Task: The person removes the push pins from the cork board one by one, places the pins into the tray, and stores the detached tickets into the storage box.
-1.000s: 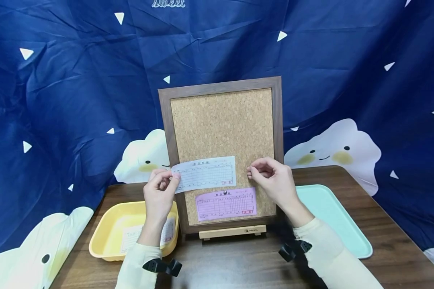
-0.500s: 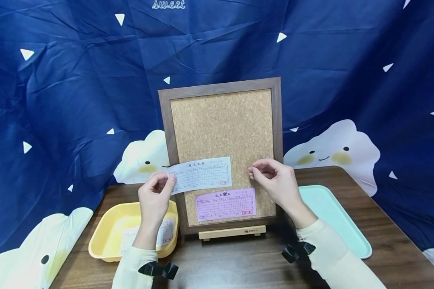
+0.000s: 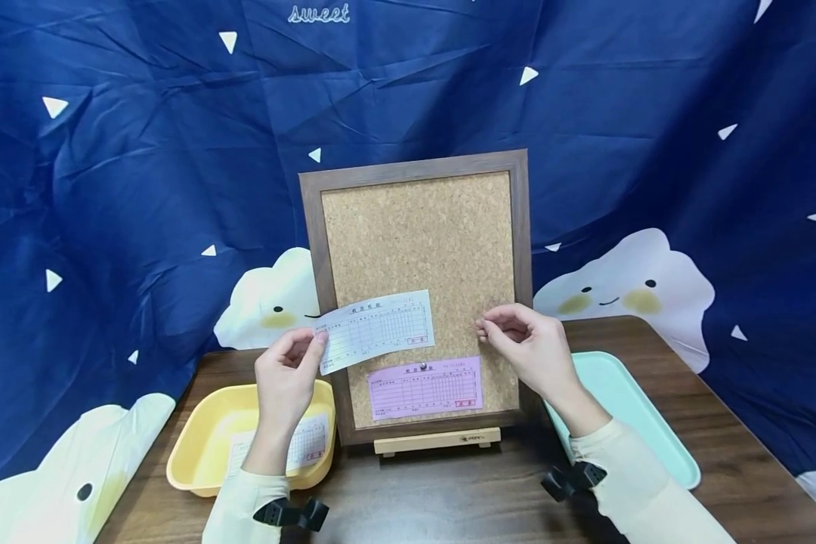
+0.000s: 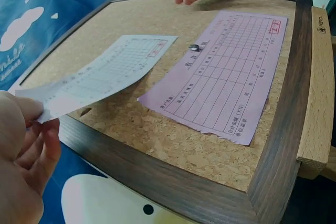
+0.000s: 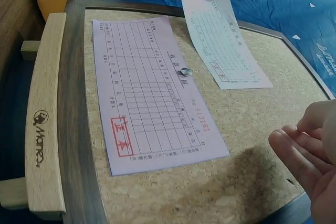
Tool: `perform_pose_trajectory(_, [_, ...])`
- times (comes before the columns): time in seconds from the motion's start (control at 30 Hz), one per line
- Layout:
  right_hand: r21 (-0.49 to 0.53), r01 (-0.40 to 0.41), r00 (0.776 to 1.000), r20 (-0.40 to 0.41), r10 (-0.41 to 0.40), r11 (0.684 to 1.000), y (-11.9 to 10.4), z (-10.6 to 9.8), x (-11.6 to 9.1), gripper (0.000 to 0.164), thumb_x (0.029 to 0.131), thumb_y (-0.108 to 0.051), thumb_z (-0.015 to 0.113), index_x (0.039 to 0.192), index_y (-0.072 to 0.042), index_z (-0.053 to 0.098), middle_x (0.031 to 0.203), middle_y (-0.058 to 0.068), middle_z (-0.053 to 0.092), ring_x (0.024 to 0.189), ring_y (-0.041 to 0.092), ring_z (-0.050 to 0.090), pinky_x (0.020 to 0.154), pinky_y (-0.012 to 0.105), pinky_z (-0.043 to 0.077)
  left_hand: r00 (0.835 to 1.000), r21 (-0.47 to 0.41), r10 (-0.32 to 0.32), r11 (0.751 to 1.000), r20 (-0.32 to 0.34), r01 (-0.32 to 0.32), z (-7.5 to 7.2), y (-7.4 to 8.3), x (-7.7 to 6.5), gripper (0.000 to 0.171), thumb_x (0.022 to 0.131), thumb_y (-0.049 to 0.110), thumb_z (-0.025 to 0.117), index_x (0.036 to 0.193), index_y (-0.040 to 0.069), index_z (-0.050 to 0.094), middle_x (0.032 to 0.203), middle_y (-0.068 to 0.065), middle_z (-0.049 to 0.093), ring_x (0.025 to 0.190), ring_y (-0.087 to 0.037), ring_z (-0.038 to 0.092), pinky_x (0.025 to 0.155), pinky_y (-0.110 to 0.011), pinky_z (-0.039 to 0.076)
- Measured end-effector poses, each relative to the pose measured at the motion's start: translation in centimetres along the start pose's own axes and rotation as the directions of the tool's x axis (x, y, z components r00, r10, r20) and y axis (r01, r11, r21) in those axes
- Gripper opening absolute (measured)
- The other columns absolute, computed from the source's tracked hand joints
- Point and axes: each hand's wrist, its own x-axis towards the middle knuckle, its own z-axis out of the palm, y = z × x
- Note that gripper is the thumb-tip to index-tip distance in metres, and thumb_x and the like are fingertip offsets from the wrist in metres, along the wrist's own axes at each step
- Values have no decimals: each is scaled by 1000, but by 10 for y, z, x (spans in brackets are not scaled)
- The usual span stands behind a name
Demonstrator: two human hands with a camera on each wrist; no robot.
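Observation:
My left hand (image 3: 284, 378) pinches the left end of a pale blue receipt slip (image 3: 374, 326) between thumb and fingers. The slip bows in front of the framed corkboard (image 3: 421, 234), its far end tilted over the cork in the left wrist view. Below it, a purple receipt slip (image 3: 425, 389) hangs on the board, fixed at its top edge by a clear pushpin (image 5: 186, 71). My right hand (image 3: 527, 347) is near the board's right side, fingers curled and thumb tip close to the forefinger; I cannot tell whether something small is between them.
A yellow basin (image 3: 207, 423) holding more paper slips stands left of the board. On the right lies a mint green tray (image 3: 642, 415). The board rests on a light wooden easel ledge (image 3: 437, 441), on a dark wood table (image 3: 435, 499) before a blue curtain (image 3: 408, 83).
My left hand has drawn the pale blue slip slightly to the left, and the slip now tilts and bows more. My right hand has shifted a little to the right.

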Motion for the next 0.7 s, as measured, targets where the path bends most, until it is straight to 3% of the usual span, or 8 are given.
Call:
perform_pose_trajectory(0.53, [34, -2, 1000, 9, 2, 999, 0, -10, -3, 8, 84, 7, 66, 92, 8, 66, 84, 20, 71, 73, 37, 69, 63, 21, 55, 999, -97, -30, 995, -18, 28, -5, -2, 1, 13, 87, 2, 68, 94, -8, 67, 79, -23, 67, 62, -6, 61, 54, -16, 48])
perform_pose_trajectory(0.7, [19, -30, 999, 11, 30, 999, 0, -13, -5, 8, 84, 6, 66, 92, 8, 66, 86, 20, 71, 74, 36, 70, 64, 20, 55, 998, -128, -59, 990, -24, 55, -7, -4, 2, 14, 86, 1, 68, 94, -10, 66, 82, -17, 70, 65, -5, 64, 58, -16, 50])
